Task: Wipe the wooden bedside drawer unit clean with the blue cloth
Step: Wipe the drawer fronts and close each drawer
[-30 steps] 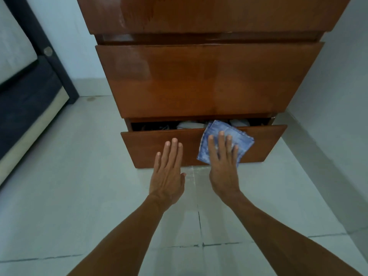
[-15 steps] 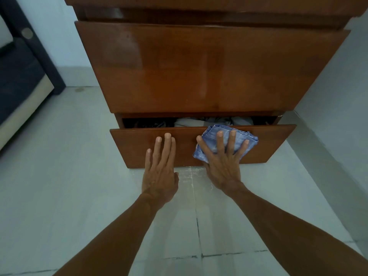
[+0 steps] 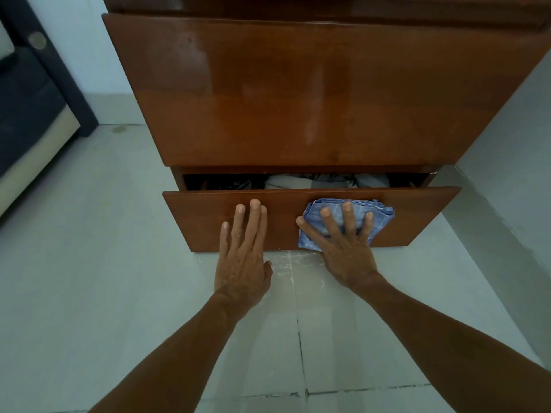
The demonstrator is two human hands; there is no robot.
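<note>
The right hand [image 3: 346,245] presses the bunched blue cloth [image 3: 380,208] against the front of the bottom drawer [image 3: 417,216], fingers spread and straight. The left hand [image 3: 241,257] lies flat beside it on the same panel, fingers straight. The drawer is ajar (its contents are dim, perhaps crumpled fabric). The top of the drawer unit [image 3: 298,99] is cut off.

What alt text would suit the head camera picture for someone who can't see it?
A person's right hand presses a blue cloth against the slightly open bottom drawer of a wooden drawer unit; the left hand touches the drawer front beside it.
</note>
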